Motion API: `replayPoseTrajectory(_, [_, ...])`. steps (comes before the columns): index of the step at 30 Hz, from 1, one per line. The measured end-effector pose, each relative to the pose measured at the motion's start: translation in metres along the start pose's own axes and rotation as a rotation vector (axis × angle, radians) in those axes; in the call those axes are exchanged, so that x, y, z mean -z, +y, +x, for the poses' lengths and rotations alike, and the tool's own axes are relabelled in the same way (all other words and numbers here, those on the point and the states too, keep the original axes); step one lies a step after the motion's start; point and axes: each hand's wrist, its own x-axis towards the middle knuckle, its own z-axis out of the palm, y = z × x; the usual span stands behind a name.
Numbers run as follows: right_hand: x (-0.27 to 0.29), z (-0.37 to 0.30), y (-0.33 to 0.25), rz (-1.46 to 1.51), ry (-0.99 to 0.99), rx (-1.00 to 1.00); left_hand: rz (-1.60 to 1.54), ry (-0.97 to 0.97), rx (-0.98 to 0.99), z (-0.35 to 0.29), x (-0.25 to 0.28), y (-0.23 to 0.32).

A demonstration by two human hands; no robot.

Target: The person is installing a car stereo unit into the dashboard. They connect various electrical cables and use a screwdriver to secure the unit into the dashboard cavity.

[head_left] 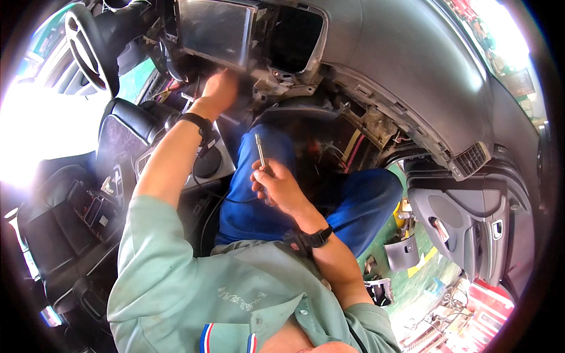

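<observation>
My left hand reaches into the dashboard just beneath the lower edge of a large screen. Its fingers are hidden in the opening there, so what they touch does not show. Over my lap, my right hand is closed around a screwdriver. The thick metal shaft points up toward the dashboard, and the handle is mostly covered by my fingers. Right of the screen, a dark rectangular opening sits in the stripped centre of the dashboard, with a bare bracket below it.
A steering wheel stands at the far left, beside the centre console. The dashboard has its lower trim off, and an air vent shows at its end. At right is the open door; a grey panel lies on the green floor.
</observation>
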Motion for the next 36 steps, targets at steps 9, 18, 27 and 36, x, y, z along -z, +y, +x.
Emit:
replayPoseTrajectory(9, [0.003, 0.0, 0.0, 0.009, 0.001, 0.016, -0.065, 0.095, 0.044, -0.004, -0.003, 0.008])
replayPoseTrajectory(18, [0.004, -0.002, -0.003, 0.017, -0.003, -0.004, -0.081, 0.178, -0.013, -0.006, -0.005, 0.006])
replayPoseTrajectory(27, [0.008, 0.002, 0.006, 0.018, 0.009, 0.043, -0.002, 0.024, 0.056, 0.003, 0.001, 0.011])
replayPoseTrajectory(36, [0.002, 0.002, 0.003, 0.043, 0.027, 0.034, -0.093, -0.073, 0.188, 0.004, 0.011, 0.016])
